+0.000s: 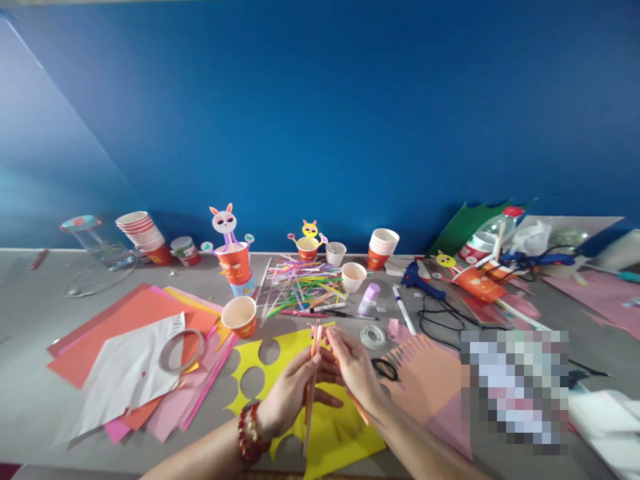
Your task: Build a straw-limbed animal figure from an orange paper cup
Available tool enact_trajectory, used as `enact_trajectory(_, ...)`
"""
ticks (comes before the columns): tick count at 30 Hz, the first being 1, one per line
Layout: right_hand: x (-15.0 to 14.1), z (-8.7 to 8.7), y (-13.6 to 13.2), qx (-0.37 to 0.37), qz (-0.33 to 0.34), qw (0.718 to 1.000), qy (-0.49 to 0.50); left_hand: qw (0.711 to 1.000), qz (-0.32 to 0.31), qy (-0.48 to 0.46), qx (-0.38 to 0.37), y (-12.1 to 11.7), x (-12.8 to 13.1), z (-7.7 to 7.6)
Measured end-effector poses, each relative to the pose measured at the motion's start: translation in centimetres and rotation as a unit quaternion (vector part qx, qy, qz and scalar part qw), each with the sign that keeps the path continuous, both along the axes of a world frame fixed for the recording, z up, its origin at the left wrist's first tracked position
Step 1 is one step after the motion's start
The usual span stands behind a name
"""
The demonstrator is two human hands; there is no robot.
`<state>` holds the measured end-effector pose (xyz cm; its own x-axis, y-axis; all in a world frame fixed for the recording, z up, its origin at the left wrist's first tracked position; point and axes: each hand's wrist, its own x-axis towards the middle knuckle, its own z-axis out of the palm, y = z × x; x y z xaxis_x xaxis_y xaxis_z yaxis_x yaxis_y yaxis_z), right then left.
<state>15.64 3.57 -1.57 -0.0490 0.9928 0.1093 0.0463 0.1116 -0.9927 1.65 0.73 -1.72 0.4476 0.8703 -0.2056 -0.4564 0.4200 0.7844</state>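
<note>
My left hand [287, 400], with red bead bracelets on its wrist, is closed on thin orange and pale pink strips [311, 393] that look like pipe cleaners or straws. They stand nearly upright between its thumb and fingers. My right hand [353, 367] meets it from the right, its fingers pinched near the upper end of the strips. An orange strip [361, 412] sticks out below my right palm. Whether both hands hold the same piece is hidden. Under the hands lies a yellow sheet [345, 440] with round holes cut out. Black-handled scissors [385, 369] lie beside my right wrist.
Coloured strips [305, 287] are heaped behind the hands. Paper cups [239, 317] and a cup figure [233, 260] stand around them. Paper sheets [135, 373] and a tape roll [181, 351] lie left. At right are a blue glue gun [423, 283], its cord and a bottle [493, 233].
</note>
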Motion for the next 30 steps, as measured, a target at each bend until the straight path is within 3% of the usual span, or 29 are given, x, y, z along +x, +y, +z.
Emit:
enact_trajectory(3, -0.1, 0.1, -0.1, -0.027, 0.008, 1.000, -0.008, 1.000, -0.002, 0.011, -0.011, -0.1, 0.2, -0.2)
enact_trajectory(11, 0.2, 0.8, 0.2, 0.031, 0.063, 0.996, -0.055, 0.993, 0.034, 0.056, -0.101, -0.2, 0.3, 0.0)
enact_trajectory(15, 0.6, 0.9, 0.4, 0.045, 0.106, 0.992, -0.057, 0.996, 0.030, 0.045, -0.075, -0.3, 0.2, 0.1)
enact_trajectory(19, 0.6, 0.9, 0.3, 0.037, 0.090, 0.994, -0.046, 1.000, -0.013, 0.022, -0.014, -0.3, 0.2, 0.5)
enact_trajectory(23, 0.4, 0.9, 0.1, 0.042, 0.069, 0.996, -0.045, 0.999, -0.046, 0.007, -0.028, -0.4, 0.2, 0.5)
enact_trajectory(30, 0.6, 0.9, 0.2, 0.035, 0.059, 0.996, -0.063, 0.999, -0.024, 0.018, -0.036, -0.4, 0.3, -0.5)
